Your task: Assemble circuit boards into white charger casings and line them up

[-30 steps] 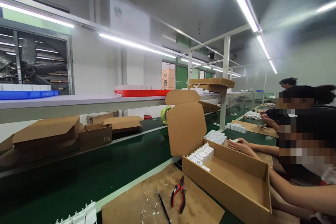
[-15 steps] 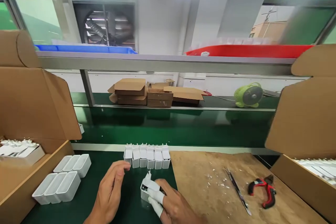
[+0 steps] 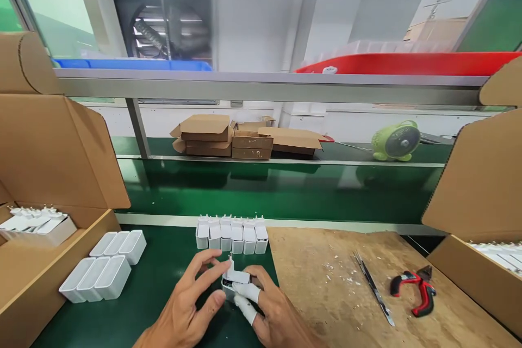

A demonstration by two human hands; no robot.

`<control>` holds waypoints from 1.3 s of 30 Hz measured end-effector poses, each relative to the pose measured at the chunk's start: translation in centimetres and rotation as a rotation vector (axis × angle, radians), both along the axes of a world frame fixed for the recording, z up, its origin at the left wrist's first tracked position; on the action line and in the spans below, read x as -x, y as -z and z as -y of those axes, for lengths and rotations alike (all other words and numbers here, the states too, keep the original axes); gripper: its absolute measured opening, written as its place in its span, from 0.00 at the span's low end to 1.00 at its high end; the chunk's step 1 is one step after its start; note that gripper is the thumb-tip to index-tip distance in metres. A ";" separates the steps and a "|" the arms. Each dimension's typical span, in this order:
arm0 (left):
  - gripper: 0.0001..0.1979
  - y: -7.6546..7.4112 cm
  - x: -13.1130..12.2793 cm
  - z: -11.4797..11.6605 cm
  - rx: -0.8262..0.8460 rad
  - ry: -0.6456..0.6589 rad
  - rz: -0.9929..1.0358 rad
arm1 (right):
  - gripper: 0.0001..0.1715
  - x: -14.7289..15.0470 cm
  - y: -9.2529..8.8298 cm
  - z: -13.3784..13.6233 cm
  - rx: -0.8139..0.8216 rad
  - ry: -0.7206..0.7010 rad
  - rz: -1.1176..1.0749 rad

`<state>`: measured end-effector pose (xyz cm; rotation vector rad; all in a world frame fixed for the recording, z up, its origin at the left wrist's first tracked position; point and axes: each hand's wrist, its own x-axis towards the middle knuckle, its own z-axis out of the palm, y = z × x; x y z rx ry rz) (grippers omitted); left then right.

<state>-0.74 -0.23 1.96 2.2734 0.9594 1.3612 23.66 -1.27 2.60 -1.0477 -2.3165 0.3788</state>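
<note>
My right hand (image 3: 271,304), with white covers on some fingertips, grips a small white plastic box (image 3: 229,289) just above the green mat. A white lid piece (image 3: 236,276) with a small prong sits tilted on the box, and something dark shows inside. My left hand (image 3: 191,299) reaches in from the left with its fingers apart, close to the lid piece; whether a fingertip touches it I cannot tell. Behind my hands stands a row of several white boxes (image 3: 231,236) with lid pieces on them. Open white boxes (image 3: 95,278) stand in groups at the left.
A cardboard box (image 3: 93,239) with white parts stands at the left, another cardboard box (image 3: 475,266) at the right. Tweezers (image 3: 374,288) and red-black pliers (image 3: 414,289) lie on the brown board (image 3: 314,272) among white scraps. A green fan (image 3: 396,141) stands behind.
My left hand has moved right toward the small box, and its fingers have spread. The lid piece has turned in my right hand's grip. The view has tilted slightly.
</note>
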 end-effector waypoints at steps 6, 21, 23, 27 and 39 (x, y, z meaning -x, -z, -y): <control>0.12 0.2 -0.5 0.1 0.181 0.045 0.043 | 0.24 0.1 0.1 0.1 -0.019 0.089 -0.025; 0.36 2.2 -2.6 0.8 -0.028 -0.061 0.060 | 0.37 2.1 1.5 -1.3 1.077 0.040 -1.112; 0.35 1.9 -3.1 0.8 -0.094 -0.075 0.111 | 0.38 2.5 1.3 -1.0 1.136 0.024 -1.150; 0.37 1.3 -3.1 0.7 -0.087 -0.070 0.131 | 0.40 2.6 0.9 -0.6 1.129 0.015 -1.115; 0.21 1.4 -2.3 0.0 -0.085 -0.051 -0.077 | 0.24 1.1 1.3 -0.3 0.238 0.351 -0.317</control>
